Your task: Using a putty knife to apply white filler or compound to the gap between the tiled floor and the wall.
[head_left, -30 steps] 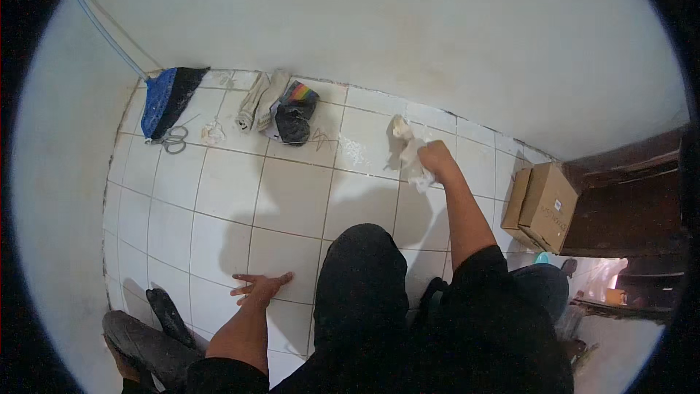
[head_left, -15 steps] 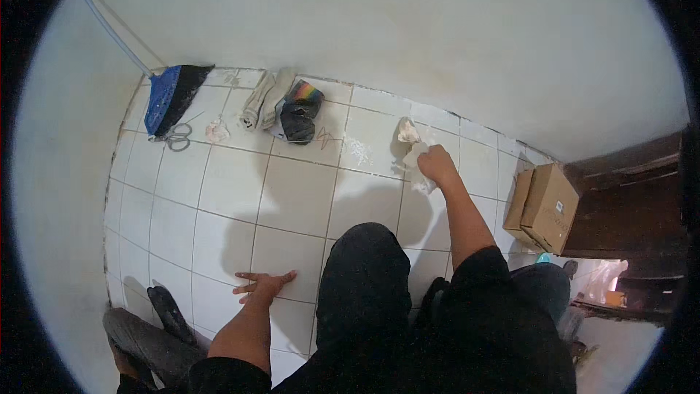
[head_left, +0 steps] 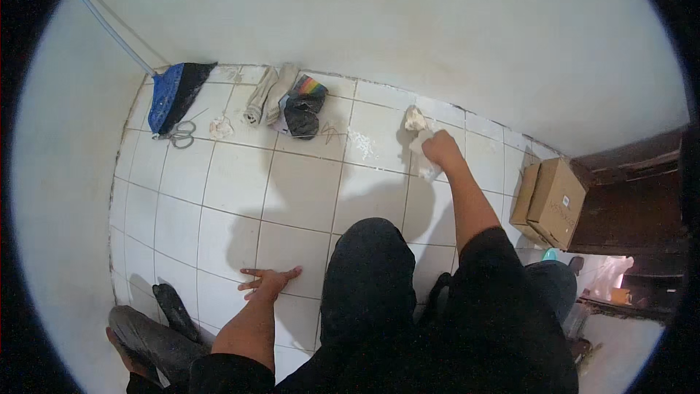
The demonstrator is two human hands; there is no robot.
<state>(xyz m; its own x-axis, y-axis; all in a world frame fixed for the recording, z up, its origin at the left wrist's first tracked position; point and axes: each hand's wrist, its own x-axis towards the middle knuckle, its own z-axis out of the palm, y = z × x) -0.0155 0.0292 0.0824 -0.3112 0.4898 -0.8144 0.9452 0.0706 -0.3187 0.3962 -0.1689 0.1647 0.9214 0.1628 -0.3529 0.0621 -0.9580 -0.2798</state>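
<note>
Head view shows white wad (head_left: 418, 144) in right hand (head_left: 442, 148), apart from left hand (head_left: 268, 282).

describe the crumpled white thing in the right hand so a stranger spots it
Start at the cardboard box on the right and go left across the tiled floor to the right hand. The crumpled whitish piece sticks out of that fist. Unlike the pale scrap lying by the scissors, it is gripped.

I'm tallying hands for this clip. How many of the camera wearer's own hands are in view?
2: the left hand, fingers spread over the floor tiles, and the right hand, closed on crumpled whitish material. Neither is hidden.
</note>
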